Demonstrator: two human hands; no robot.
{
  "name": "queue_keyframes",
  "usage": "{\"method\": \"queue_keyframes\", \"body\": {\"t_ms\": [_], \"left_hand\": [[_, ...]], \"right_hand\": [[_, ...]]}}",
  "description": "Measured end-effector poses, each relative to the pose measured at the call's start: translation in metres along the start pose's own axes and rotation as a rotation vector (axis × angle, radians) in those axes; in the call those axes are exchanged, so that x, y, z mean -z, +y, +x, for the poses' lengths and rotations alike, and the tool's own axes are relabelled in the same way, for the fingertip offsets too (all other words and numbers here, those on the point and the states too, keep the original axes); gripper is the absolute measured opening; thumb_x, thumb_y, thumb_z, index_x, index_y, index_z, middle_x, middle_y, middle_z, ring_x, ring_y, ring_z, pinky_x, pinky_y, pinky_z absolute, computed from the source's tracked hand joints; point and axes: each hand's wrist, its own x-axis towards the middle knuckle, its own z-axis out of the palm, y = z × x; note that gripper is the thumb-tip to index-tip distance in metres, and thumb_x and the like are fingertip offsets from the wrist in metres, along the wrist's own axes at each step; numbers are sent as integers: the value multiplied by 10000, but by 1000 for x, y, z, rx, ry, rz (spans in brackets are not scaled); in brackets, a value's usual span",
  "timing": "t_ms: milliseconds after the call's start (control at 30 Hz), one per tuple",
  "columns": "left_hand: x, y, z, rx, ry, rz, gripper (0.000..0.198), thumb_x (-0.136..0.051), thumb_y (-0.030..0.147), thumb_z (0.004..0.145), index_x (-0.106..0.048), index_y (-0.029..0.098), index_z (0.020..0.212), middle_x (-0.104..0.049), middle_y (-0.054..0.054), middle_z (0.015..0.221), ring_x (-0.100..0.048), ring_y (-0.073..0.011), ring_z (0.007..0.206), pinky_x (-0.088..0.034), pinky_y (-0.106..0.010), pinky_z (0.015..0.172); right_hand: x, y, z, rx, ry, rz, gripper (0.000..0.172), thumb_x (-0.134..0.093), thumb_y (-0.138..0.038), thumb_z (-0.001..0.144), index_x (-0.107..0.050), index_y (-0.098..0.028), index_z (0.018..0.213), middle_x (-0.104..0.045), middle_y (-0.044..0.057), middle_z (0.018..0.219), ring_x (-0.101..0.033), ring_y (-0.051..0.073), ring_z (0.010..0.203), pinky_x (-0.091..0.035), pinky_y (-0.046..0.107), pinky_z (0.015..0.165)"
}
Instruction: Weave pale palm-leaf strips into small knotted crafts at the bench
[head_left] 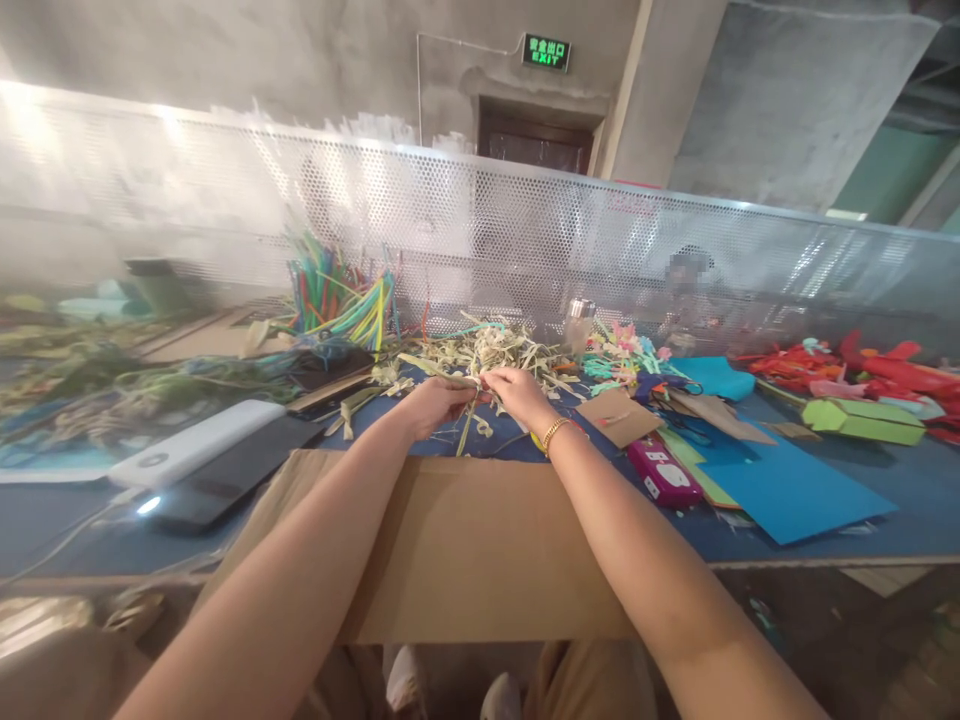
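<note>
Both my hands meet over the middle of the table, just past a brown cardboard sheet (495,550). My left hand (441,405) is closed in a pinch on a pale green leaf strip (466,425), part of which hangs below the fingers. Close against it, my right hand (516,388) pinches the same strip near its upper end; its fingertips are partly hidden. Right behind the hands spreads a heap of dried, cream-green leaf strips (502,350). A few loose curls of strip lie on the blue tabletop under the hands.
To the left lie a white power bank (199,440), a dark phone (240,475) and a bundle of coloured pipe cleaners (330,290). On the right are a purple box (664,472), blue paper (795,485) and a green paper form (862,421). A perforated metal screen (517,220) stands behind.
</note>
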Motion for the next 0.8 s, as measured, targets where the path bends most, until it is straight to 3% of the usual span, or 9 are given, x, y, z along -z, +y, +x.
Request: {"method": "queue_keyframes", "body": {"t_ms": [133,233,400,533,600,700,800], "left_hand": [[-2,0,0,-35,-9,115,227,-762,254,587,-739,152,788,-686,-83,726,-543,-127,612,-336,-228,513],[-2,1,-1,-110,14,253,209,-750,247,583,-746,167,776,-662,-39,654,-463,-97,524,-309,-229,495],[-1,0,1,-150,87,305,150,-750,259,567,-732,154,672,-630,-23,598,-508,-131,584,-370,-258,570],[2,-1,5,-145,271,220,162,-753,286,569,-709,142,630,-575,-10,535,-445,-100,507,-331,-252,520],[4,-1,6,-140,330,172,181,-746,307,585,-705,135,625,-534,-2,489,-395,-86,465,-298,-252,486],[4,-3,7,-132,310,169,198,-751,314,589,-722,134,666,-532,-1,483,-382,-86,460,-286,-254,478],[3,-4,7,-141,241,191,196,-771,301,568,-730,149,684,-627,-30,605,-488,-115,562,-354,-257,549]], "right_hand": [[-6,2,0,15,6,91,320,-547,-437,818,-708,-162,792,-684,14,710,-600,129,670,-428,220,631],[-9,3,0,-30,21,169,271,-591,-416,784,-699,-168,777,-682,5,727,-610,129,708,-435,209,641],[-11,5,2,-53,21,195,243,-568,-378,816,-691,-170,840,-699,27,809,-631,134,750,-475,231,697],[-7,-2,-1,144,97,70,224,-602,-223,797,-673,-195,1007,-693,42,967,-631,130,870,-479,258,814],[-5,-9,-3,266,98,-22,255,-651,-230,771,-678,-222,1024,-680,43,1024,-615,141,939,-459,276,873],[-4,-15,-6,335,114,-71,173,-631,-327,812,-710,-224,926,-686,39,989,-603,152,951,-434,278,891],[-4,-14,-5,233,146,1,279,-532,-389,877,-712,-183,819,-690,30,819,-605,141,796,-443,247,769]]}}
